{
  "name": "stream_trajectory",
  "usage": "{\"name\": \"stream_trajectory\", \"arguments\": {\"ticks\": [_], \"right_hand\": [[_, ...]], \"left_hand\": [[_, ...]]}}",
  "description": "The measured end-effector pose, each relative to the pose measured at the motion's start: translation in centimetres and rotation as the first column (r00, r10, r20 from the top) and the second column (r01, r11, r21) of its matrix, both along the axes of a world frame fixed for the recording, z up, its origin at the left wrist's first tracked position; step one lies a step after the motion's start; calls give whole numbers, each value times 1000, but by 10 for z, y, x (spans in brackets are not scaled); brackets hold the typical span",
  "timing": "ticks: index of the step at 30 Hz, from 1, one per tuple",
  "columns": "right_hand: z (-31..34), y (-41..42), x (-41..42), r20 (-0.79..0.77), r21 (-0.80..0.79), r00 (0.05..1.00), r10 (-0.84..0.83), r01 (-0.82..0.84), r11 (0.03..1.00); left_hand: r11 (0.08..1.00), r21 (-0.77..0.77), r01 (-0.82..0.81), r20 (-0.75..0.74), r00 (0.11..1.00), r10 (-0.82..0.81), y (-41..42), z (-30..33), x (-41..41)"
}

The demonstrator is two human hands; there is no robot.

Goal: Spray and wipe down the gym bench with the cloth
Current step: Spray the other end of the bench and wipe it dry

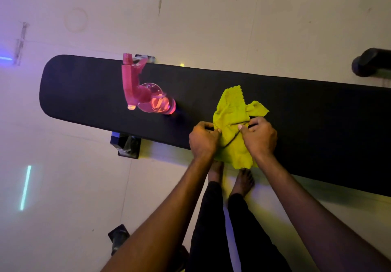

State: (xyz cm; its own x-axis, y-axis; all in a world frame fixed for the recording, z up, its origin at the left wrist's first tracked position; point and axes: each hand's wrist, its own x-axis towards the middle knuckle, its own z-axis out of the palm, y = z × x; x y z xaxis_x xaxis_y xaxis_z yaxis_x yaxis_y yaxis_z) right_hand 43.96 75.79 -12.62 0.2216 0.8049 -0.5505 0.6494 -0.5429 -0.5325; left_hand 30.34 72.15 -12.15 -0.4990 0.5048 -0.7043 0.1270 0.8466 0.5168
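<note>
A long black padded gym bench (88, 89) runs across the view from left to right. A yellow-green cloth (231, 111) lies crumpled on its near side, partly hanging over the front edge. My left hand (203, 139) pinches the cloth's left edge with curled fingers. My right hand (259, 136) grips the cloth's right part, thumb on top. A pink spray bottle (146, 94) stands on the bench to the left of the cloth, apart from both hands.
Pale floor with glowing light strips surrounds the bench. A black bench foot (127, 144) sticks out at the near left, another (119, 236) lies lower. A dark roller pad (370, 62) is at the far right. My bare feet (232, 178) stand by the bench edge.
</note>
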Motion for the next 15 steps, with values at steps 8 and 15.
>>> {"name": "stream_trajectory", "arguments": {"ticks": [8, 15], "right_hand": [[1, -2, 19, -210, -105, 971, -110, 90, 990], [6, 0, 20, -367, -328, 832, -417, 304, 895]], "left_hand": [[995, 46, -83, 188, 980, 73, -4, 2, -12], [992, 123, -32, 250, 968, 0, -7, 3, -18]]}}
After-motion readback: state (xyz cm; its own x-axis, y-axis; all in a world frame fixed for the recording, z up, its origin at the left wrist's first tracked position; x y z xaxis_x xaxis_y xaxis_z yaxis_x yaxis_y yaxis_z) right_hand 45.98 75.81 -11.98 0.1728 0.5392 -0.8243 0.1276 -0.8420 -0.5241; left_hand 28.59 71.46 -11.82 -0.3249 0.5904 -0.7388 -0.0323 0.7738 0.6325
